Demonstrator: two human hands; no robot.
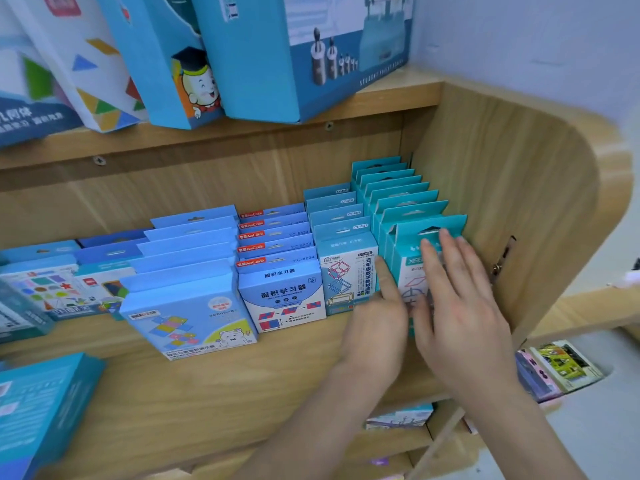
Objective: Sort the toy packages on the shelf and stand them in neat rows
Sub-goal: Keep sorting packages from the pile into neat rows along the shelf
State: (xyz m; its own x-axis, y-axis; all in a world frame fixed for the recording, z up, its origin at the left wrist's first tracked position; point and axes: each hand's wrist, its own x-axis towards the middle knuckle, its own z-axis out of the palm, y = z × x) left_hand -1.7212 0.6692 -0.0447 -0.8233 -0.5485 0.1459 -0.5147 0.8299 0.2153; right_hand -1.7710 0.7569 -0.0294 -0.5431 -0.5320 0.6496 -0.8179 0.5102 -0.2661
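Note:
Several rows of blue and teal toy packages stand on the wooden shelf (242,393). The rightmost row of teal packages (405,202) runs along the shelf's right side wall. My right hand (457,306) lies flat with straight fingers on the front teal package (408,268) of that row. My left hand (377,317) touches the same package's left edge with its index finger, the other fingers curled. Left of it stand a row of light-blue packages (346,268), a row with red labels (280,292) and a row of larger blue boxes (187,306).
Large blue boxes (304,53) stand on the shelf above. A blue box (41,410) juts out at the lower left. More mixed packages (45,289) sit at the far left. Small packets (561,368) lie on a lower level at right. The curved side wall (519,202) bounds the shelf.

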